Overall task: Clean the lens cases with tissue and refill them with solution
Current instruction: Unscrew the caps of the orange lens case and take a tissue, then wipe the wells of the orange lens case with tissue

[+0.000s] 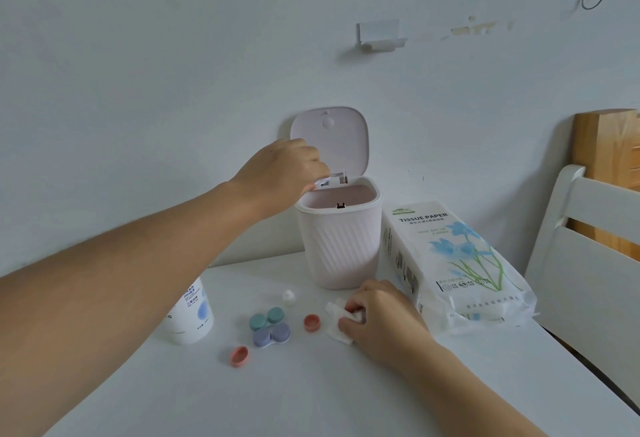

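Over the bin (337,246) at twelve o'clock, left hand (280,173) is pinching a clear case (334,180); right hand (381,318) is gripping tissue (341,320); refilling seemingly not begun.

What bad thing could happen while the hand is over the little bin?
The left hand holds a small clear item right at the rim of the open bin; it might miss and fall on the table. The forearm passes just above the solution bottle and might knock it when pulling back.
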Demonstrator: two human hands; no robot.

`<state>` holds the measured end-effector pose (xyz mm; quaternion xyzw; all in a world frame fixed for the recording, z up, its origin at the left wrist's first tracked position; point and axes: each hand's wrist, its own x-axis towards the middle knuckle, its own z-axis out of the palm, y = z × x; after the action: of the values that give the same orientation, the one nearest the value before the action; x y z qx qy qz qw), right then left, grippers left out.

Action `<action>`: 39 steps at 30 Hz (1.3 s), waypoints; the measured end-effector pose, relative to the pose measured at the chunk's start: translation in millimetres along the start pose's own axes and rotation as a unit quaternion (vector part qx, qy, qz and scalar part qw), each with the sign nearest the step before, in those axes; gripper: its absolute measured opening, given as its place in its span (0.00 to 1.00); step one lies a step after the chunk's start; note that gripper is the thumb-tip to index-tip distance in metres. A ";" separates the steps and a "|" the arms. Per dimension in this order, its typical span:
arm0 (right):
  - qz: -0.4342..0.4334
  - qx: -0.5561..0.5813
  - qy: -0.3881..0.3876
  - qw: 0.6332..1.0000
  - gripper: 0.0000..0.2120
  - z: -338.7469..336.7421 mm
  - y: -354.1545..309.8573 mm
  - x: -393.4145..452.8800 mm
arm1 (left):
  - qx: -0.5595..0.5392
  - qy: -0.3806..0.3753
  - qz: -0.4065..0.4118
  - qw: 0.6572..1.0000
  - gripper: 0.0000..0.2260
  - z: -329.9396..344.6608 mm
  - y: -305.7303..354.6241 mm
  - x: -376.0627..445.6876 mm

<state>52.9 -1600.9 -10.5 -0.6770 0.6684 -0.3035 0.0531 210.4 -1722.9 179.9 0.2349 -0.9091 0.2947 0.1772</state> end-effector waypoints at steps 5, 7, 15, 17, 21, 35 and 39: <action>-0.001 0.001 -0.002 1.000 0.10 -0.5 0.0 0.1 | 0.005 -0.004 -0.004 1.000 0.08 4.1 -0.1 0.1; 0.001 0.003 -0.004 1.000 0.09 -0.3 0.2 0.2 | -0.005 0.001 -0.014 1.000 0.09 6.3 -1.2 -0.1; 0.004 -0.002 -0.006 1.000 0.10 1.2 1.0 1.5 | -0.136 0.090 -0.093 0.982 0.06 8.0 1.1 -17.0; 0.006 -0.003 -0.005 1.000 0.10 2.0 1.2 1.8 | -0.187 0.106 -0.151 0.965 0.05 10.5 3.0 -24.5; 0.016 -0.002 -0.006 1.000 0.09 3.0 2.2 1.7 | -0.335 0.142 -0.302 0.881 0.07 15.0 9.7 -41.9; -0.011 0.118 0.118 0.986 0.02 -12.3 -13.8 -3.3 | -0.623 0.100 -0.418 0.653 0.09 16.7 58.0 -168.0; 0.049 0.312 0.109 0.943 0.03 -24.0 -33.8 -0.9 | -0.633 0.090 -0.413 0.649 0.09 23.8 65.6 -190.1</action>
<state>70.9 -1588.7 24.8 -0.5555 0.5744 -0.5659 0.2031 328.3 -1629.3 44.5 0.3892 -0.6634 -0.4363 0.4670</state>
